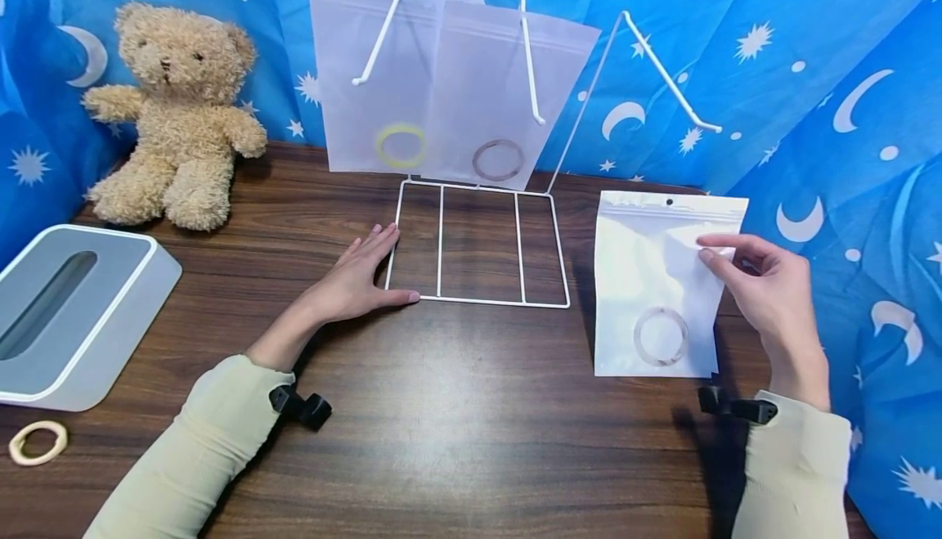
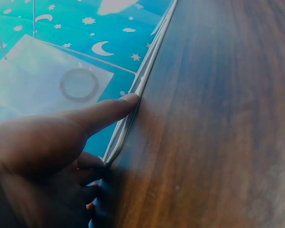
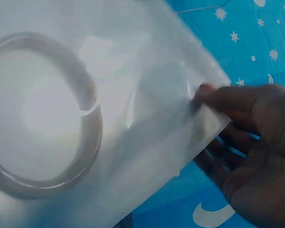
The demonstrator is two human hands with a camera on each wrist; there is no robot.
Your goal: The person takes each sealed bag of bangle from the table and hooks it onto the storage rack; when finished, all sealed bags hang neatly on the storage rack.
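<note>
My right hand (image 1: 776, 289) pinches the right edge of a clear-fronted zip bag (image 1: 625, 261), held upright near the rack's right side. Inside it lies a pale translucent bangle (image 3: 90, 137), large in the right wrist view. My left hand (image 1: 353, 277) rests at the front left corner of a white wire display rack (image 1: 478, 302), fingers spread and thumb touching the front wire. Two similar bags hang on the rack's left and middle hooks, one with a yellow bangle (image 1: 380, 146), the other with a brownish bangle (image 1: 477, 161). The right hook (image 1: 661, 70) carries nothing.
A teddy bear (image 1: 177, 130) sits at the back left. In front of it stands a grey-and-white tissue box (image 1: 128, 310), with a loose cream bangle (image 1: 37, 460) nearby on the wooden table (image 1: 471, 424). A blue moon-and-star curtain (image 1: 802, 146) borders the back and right.
</note>
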